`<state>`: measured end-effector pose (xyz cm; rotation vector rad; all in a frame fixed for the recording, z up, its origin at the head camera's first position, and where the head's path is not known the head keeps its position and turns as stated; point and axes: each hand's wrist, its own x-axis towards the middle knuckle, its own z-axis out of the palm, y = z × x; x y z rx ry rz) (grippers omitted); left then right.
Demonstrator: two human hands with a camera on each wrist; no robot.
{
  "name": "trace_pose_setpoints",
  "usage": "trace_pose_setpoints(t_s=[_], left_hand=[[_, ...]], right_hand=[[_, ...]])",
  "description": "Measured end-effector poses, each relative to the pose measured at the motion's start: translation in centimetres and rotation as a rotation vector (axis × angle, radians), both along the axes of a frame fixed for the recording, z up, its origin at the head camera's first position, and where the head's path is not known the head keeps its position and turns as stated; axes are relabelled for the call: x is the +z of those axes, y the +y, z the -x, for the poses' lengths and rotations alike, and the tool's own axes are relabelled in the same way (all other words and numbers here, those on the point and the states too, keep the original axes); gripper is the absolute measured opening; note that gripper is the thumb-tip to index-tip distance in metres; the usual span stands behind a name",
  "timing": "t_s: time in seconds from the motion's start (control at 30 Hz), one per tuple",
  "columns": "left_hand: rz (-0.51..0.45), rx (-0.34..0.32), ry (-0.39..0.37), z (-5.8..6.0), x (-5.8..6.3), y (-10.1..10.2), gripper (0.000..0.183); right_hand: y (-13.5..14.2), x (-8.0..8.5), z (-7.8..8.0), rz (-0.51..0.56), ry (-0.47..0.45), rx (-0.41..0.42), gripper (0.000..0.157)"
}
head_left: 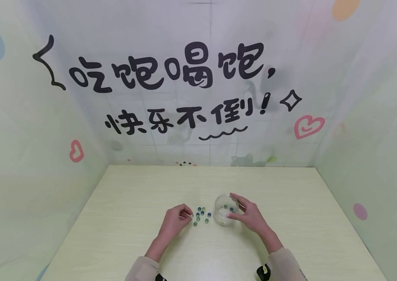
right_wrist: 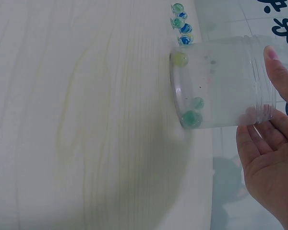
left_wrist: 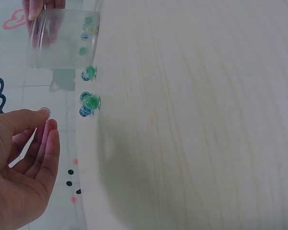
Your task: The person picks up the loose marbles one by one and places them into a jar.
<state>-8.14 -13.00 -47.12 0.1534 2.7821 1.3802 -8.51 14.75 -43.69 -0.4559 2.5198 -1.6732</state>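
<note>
My left hand (head_left: 176,220) is raised just left of a loose cluster of marbles (head_left: 198,219). Between its thumb and fingertips it pinches one clear glass marble (left_wrist: 47,112). The clustered marbles are glassy, with blue, green and yellowish swirls. To their right stands a clear, wide-mouthed jar (right_wrist: 221,81), upright on the table. My right hand (head_left: 252,217) grips this jar near its threaded rim, thumb on one side and fingers on the other. A few marbles lie on the jar's bottom, among them a green marble (right_wrist: 192,119) and a yellow marble (right_wrist: 181,59).
The pale wood-grain table (head_left: 131,191) ends at a printed backdrop (head_left: 170,152) with black lettering and pink hearts. Backdrop walls also rise at the left and right. Light sleeves (head_left: 284,263) cover both forearms, with a dark object (head_left: 263,272) by the right cuff.
</note>
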Motion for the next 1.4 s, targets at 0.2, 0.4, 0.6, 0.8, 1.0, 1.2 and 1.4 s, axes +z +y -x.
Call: trace_pose_setpoints(t_s=[0.2, 0.4, 0.6, 0.8, 1.0, 1.2, 1.4], left_hand=[[-0.004, -0.007, 0.005, 0.0, 0.2, 0.1, 0.013], [-0.010, -0.015, 0.010, 0.1, 0.5, 0.2, 0.012], [-0.008, -0.018, 0.016, 0.1, 0.6, 0.3, 0.012], [-0.006, -0.023, 0.021, 0.1, 1.0, 0.5, 0.012], [-0.013, -0.027, 0.026, 0.2, 1.3, 0.7, 0.012], [-0.027, -0.036, 0.026, 0.2, 1.5, 0.9, 0.012], [-0.029, -0.043, 0.030, 0.4, 1.6, 1.2, 0.012]], right_hand=[[0.0, -1.4, 0.6, -0.008, -0.006, -0.017, 0.068], [0.5, -3.6, 1.7, -0.019, -0.010, -0.021, 0.071], [0.8, -3.7, 1.8, -0.007, -0.005, -0.005, 0.071], [0.8, -3.5, 1.7, -0.004, -0.010, -0.004, 0.071], [0.8, -3.4, 1.7, 0.007, -0.017, 0.000, 0.071], [0.8, -3.5, 1.8, -0.002, -0.009, 0.000, 0.071], [0.8, -3.6, 1.8, 0.010, -0.017, 0.006, 0.072]])
